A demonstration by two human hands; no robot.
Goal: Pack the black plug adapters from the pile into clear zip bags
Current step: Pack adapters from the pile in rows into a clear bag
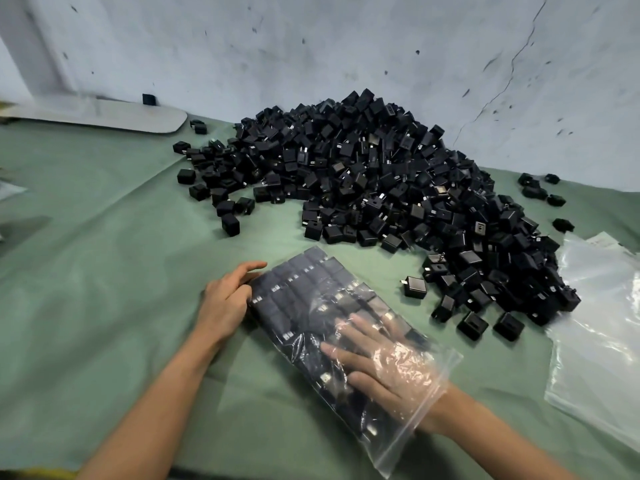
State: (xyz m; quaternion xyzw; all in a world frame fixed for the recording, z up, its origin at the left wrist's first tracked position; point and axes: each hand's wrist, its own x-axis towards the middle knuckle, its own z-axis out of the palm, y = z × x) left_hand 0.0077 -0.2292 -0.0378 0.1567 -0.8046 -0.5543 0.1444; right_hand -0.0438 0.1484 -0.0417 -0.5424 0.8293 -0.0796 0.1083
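Right hand (pixel 377 368) is lying inside the clear zip bag (pixel 298 289), lower centre of the frame. Its fingers are straight and spread, pressing flat on the packed adapters (pixel 277 306) and gripping nothing. Left hand (pixel 227 301) is resting against the bag's left edge, fingers loosely bent, tips touching the film without closing round it. The film is thin and glossy, crinkling over the right wrist. Inside, black cube-shaped adapters are lying in neat rows. The loose pile (pixel 381 168) of matte black blocks, some showing metal prongs, is filling centre and right on green cloth (pixel 104 271), against a scuffed pale wall (pixel 346 46). Empty clear bags (pixel 595 323) are lying at the right edge, cut off. A grey board (pixel 104 116), upper left, is showing blurred.
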